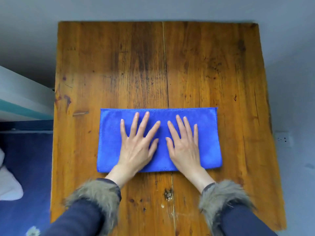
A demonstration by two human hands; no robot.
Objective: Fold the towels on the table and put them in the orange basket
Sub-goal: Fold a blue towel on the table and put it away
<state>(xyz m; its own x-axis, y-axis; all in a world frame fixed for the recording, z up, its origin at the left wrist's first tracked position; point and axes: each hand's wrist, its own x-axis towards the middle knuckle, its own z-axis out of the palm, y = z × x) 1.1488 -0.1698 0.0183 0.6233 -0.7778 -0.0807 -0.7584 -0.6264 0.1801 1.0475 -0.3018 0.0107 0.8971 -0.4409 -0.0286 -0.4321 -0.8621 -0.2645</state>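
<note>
In the head view, a blue towel [209, 142] is lying as a wide flat rectangle in the lower middle of the frame on the wooden desk [119, 65], its stitched edges lined up along the far side. The left hand [138, 147] and the right hand [185, 148] are both pressing flat on the towel with fingers spread, grasping nothing. The step appears to be smoothing a fold; doing it well probably means sweeping the palms outward toward the short ends so no creases are staying trapped, then bringing one short end over the other with corners matching. No orange basket is showing in the frame.
</note>
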